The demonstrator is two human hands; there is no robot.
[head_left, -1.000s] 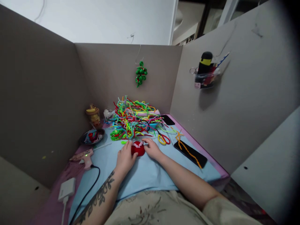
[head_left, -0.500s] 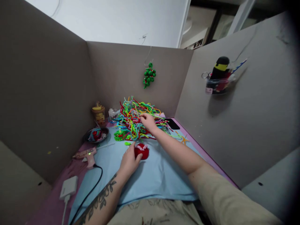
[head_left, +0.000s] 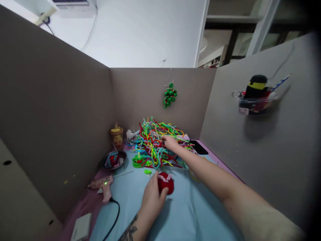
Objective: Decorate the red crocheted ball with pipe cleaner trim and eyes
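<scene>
My left hand [head_left: 153, 194] holds a red fuzzy ball-shaped piece [head_left: 168, 187] with a wavy pale pink strip on top, its thumb on the near side and fingers on the far left. At the back, my right hand [head_left: 170, 142] reaches into a tangled heap of many-coloured pipe cleaners [head_left: 160, 157]. Its fingers are drawn together among the stems, and whatever lies between them is too small to make out. A green fuzzy creature head [head_left: 138, 161] with eyes sits at the heap's left front. Just in front of it lies a small bright green piece [head_left: 147, 171].
A pink glue gun [head_left: 106, 187] with a lit green light lies left, its black cable trailing forward. Behind it stand a dark bowl [head_left: 123, 162] and brown cup [head_left: 117, 137]. A phone [head_left: 199, 147] lies back right. Grey panels enclose the table; a tool holder [head_left: 255, 105] hangs right.
The view has tilted up and shifted left, so things appear lower and further right. My right hand stays at the heap, its fingers pointing deeper in. My left hand keeps holding the red piece.
</scene>
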